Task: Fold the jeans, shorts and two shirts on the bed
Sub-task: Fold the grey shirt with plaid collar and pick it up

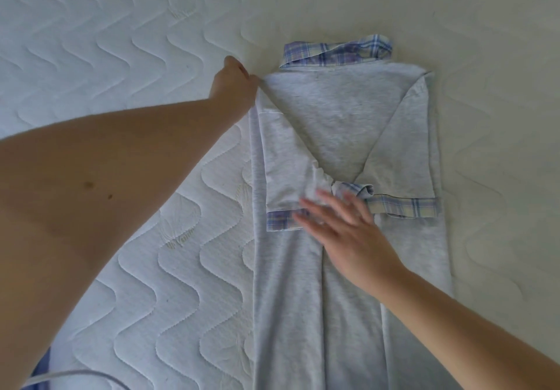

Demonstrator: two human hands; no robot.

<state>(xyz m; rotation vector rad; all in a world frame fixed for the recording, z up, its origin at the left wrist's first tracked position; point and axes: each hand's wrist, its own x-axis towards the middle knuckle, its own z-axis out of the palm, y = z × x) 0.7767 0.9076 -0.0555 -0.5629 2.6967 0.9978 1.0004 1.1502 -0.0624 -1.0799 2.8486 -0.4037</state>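
A light grey shirt (336, 123) with a blue plaid collar and plaid sleeve cuffs lies back-up on the bed, both sides and both sleeves folded in over its middle. My left hand (235, 82) pinches the shirt's upper left shoulder corner at the fold. My right hand (345, 232) lies flat with straight fingers on the shirt's middle, pressing on the left sleeve's plaid cuff (280, 220). The right sleeve's cuff (403, 206) lies beside it. No jeans, shorts or second shirt are in view.
The white quilted mattress (121, 41) with a wavy stitch pattern fills the view around the shirt. A bit of blue fabric (42, 368) and a pale cable (75, 376) show at the bottom left corner.
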